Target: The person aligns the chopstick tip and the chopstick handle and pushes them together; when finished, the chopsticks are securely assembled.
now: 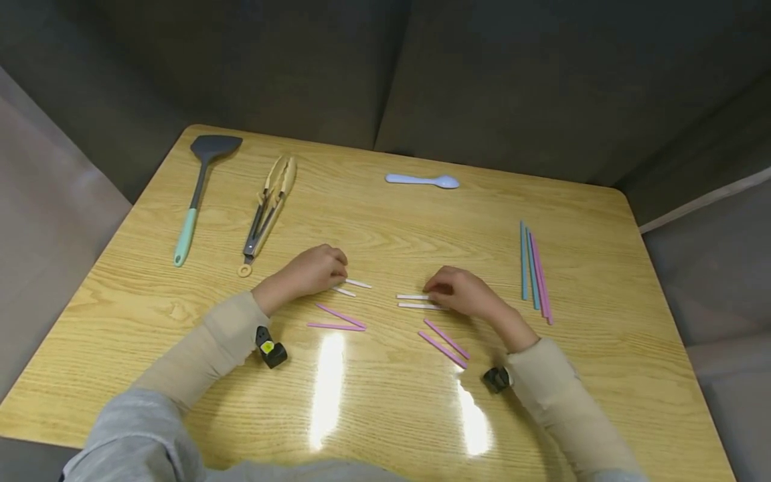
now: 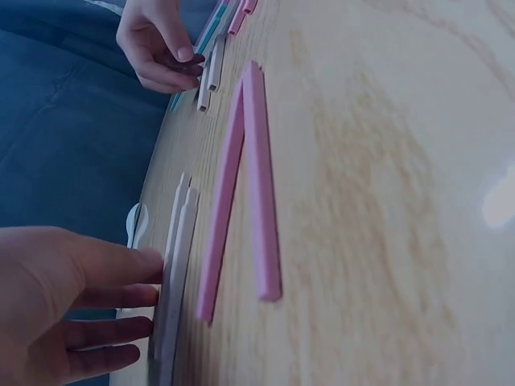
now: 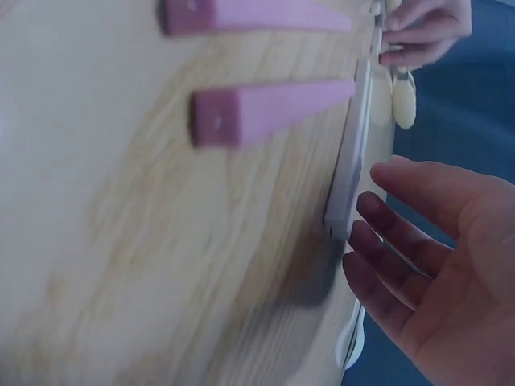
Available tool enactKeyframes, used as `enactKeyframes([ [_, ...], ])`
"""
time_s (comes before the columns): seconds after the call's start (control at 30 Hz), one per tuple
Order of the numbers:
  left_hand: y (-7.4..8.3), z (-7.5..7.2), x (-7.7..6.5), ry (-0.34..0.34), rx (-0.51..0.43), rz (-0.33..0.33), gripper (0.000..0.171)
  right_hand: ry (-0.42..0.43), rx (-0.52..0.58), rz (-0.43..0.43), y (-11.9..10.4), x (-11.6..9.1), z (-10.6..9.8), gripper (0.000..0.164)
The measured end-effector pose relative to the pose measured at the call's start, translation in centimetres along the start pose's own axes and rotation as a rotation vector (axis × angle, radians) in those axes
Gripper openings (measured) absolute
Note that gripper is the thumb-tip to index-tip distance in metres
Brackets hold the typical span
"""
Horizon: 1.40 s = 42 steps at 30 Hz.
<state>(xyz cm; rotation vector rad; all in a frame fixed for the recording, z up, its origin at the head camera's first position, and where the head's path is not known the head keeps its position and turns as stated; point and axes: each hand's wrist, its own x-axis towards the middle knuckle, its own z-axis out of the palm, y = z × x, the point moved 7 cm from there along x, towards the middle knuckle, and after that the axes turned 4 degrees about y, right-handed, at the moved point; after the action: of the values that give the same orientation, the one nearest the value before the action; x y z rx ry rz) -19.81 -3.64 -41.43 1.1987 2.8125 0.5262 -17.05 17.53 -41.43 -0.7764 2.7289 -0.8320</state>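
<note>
My left hand (image 1: 313, 269) is beside two white chopsticks (image 1: 359, 284) lying on the table, its fingers extended and the fingertips at or very near them. Whether they touch cannot be told. Across from it, my right hand (image 1: 464, 291) hovers close to another white pair (image 1: 414, 306), thumb and fingers spread and loosely bent, with a gap between them in the right wrist view. Nearer my body, two pink chopsticks (image 1: 336, 327) meet at one end in a narrow V below the left hand. Two more pink chopsticks (image 1: 442, 349) lie slanted below the right hand.
At the right lie blue chopsticks (image 1: 523, 261) next to pink ones (image 1: 540, 278). A pale blue spoon (image 1: 421, 180) rests near the far edge. A spatula (image 1: 197, 191) with a mint handle and beige-tipped tongs (image 1: 268, 214) are on the left. Dark curtains (image 1: 385, 73) hang behind the table.
</note>
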Motion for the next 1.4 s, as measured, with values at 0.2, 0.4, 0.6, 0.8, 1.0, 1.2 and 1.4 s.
enactKeyframes([
  [0.2,0.5,-0.1,0.0,0.024,0.067,0.053,0.010,-0.057,-0.074,-0.022,-0.4,0.4,0.9,0.014],
  [0.4,1.0,-0.3,0.1,0.076,0.111,0.109,0.006,-0.031,-0.155,-0.042,-0.8,0.6,0.9,0.011],
  [0.6,1.8,-0.5,0.0,0.150,0.231,0.182,0.005,-0.013,-0.235,-0.040,-1.1,0.6,0.9,0.009],
  [0.8,1.7,-0.7,0.2,0.170,0.208,0.168,0.005,-0.002,-0.239,-0.002,-0.8,0.7,0.5,0.008],
  [1.0,0.8,-1.0,0.5,0.082,0.069,0.062,0.004,-0.005,-0.153,0.094,0.0,0.4,-0.7,0.009],
  [1.2,0.2,-1.7,0.8,0.072,0.002,0.000,0.008,0.025,-0.094,0.125,0.2,0.4,-2.1,0.010],
  [1.4,-0.1,-3.0,1.3,0.122,-0.080,-0.065,0.010,0.098,-0.032,0.093,-0.1,0.4,-3.6,0.014],
])
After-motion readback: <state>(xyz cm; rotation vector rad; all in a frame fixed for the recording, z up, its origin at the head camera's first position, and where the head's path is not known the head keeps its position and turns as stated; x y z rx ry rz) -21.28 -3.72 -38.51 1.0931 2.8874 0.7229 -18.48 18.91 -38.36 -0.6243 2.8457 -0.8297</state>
